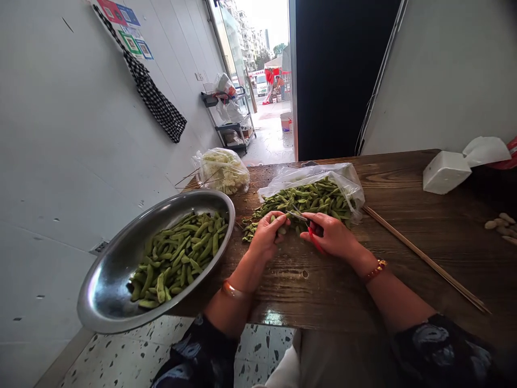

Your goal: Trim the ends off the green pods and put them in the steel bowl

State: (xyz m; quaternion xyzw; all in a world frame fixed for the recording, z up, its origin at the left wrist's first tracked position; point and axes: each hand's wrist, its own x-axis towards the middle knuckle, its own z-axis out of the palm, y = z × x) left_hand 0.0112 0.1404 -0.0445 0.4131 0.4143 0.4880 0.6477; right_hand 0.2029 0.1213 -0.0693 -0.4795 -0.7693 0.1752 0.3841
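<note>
My left hand [268, 233] is closed on green edamame pods [281, 230], held just above the wooden table. Scissors [314, 239] with red handles are gripped in my right hand [332, 234]. Their blades point left, to the pods at my left fingertips; whether they touch is too small to tell. Behind both hands, a heap of edamame [311, 197] spills from a clear plastic bag [350, 180]. To the left stands a large steel basin [117, 267], tilted in view, with many loose pods [180, 258] inside.
A bag of cauliflower [224, 170] lies behind the basin. Thin wooden skewers [428, 261] lie across the table [388, 302] on the right. Further right are a white tissue pack [446, 171] and some peanuts [503, 222]. A shelf cart [230, 121] stands by the doorway.
</note>
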